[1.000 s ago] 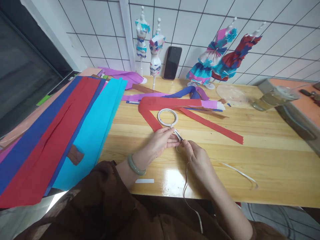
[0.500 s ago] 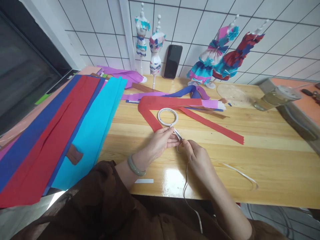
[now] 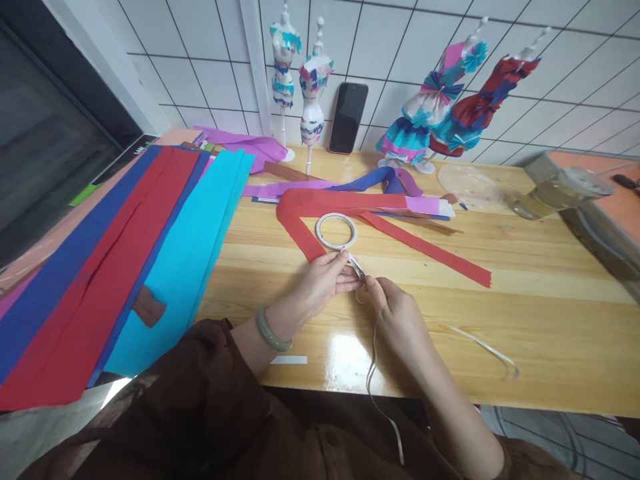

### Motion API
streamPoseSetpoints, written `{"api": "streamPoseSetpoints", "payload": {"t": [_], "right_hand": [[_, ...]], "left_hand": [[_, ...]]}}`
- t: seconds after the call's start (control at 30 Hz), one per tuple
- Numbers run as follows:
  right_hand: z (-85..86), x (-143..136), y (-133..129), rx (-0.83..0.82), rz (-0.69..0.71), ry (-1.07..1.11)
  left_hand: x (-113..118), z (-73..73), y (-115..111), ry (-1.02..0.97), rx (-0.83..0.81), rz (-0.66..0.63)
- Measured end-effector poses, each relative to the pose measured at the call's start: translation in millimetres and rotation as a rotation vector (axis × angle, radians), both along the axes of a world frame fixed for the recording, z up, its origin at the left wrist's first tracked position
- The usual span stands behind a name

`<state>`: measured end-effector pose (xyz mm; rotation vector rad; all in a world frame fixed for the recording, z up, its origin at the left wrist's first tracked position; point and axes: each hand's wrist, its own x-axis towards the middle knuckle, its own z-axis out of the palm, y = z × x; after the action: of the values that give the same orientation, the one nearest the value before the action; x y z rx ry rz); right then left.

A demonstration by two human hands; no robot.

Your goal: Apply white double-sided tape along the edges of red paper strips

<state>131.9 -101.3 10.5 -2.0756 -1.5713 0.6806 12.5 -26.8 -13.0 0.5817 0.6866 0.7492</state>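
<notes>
1. Wooden table [image 3: 550, 320] against a tiled wall [image 3: 210, 77], viewed from my remote station.
2. Left hand [image 3: 323, 279]: thumb and fingers pinched on a slim shiny piece [image 3: 357, 268], too small for me to identify, just below the tape roll [image 3: 319, 233].
3. Right hand [image 3: 399, 315]: fingertips clamped on its near end; a pale strip [image 3: 369, 382] hangs below.

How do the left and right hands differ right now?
The left hand has a bangle at its wrist; the right hand has none.
The left hand's lower fingers reach out; the right hand's are curled mostly out of sight.
The left hand is closer to the tape roll than the right hand.
Shared: both are close to the metal tool.
</notes>
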Motion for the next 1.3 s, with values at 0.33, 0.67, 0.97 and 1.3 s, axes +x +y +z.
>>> {"api": "streamPoseSetpoints", "payload": {"t": [0.33,0.67,0.97,1.3], "right_hand": [[-1.0,2,1,-0.001,-0.004,-0.03],[-1.3,1,1,0.026,-0.016,-0.025],[-0.6,1,-1,0.014,-0.02,-0.019],[11.9,3,-12,-0.075,-0.003,0.036]], "left_hand": [[1,2.8,0,0.016,-0.017,0.006],[0,0.6,0,-0.025,-0.002,-0.002],[0,1.9,0,-0.007,-0.007,-0.027],[-3,-0.6,2,0.039,0.074,-0.008]]}}
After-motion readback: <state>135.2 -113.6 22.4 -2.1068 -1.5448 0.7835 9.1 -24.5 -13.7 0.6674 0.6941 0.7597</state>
